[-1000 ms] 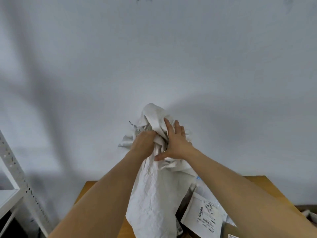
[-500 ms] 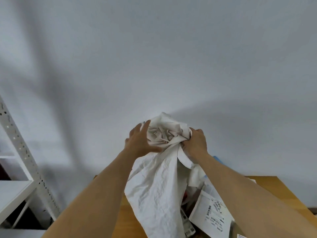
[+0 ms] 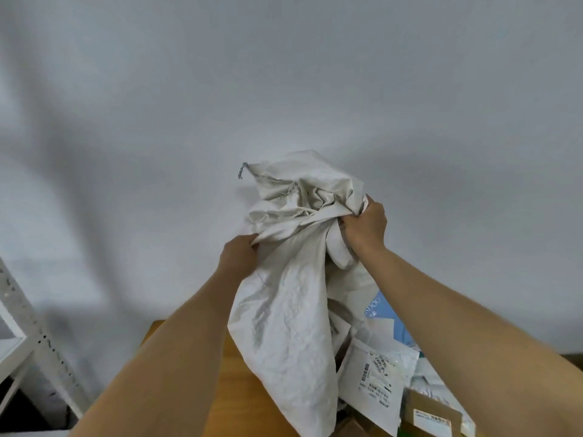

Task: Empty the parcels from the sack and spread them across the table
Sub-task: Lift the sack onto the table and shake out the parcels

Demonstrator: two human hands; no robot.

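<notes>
A crumpled white woven sack [image 3: 290, 310] hangs upside down over the wooden table [image 3: 233, 402], its bunched bottom end raised high. My left hand [image 3: 238, 257] grips a fold on the sack's left side. My right hand [image 3: 366, 225] grips the gathered cloth on the right, a little higher. Below the sack's mouth lie parcels: a white mailer with a barcode label [image 3: 375, 383], a blue and white packet [image 3: 381, 313] and a brown cardboard box [image 3: 432, 414]. Whatever is inside the sack is hidden.
A plain white wall [image 3: 284, 89] fills the background behind the table. A white perforated metal shelf frame [image 3: 38, 345] stands at the lower left, beside the table's left edge.
Both hands shifted their hold and lifted the sack's bunched end higher. The hands moved apart, the right one going up and to the right. More parcels show under the sack.
</notes>
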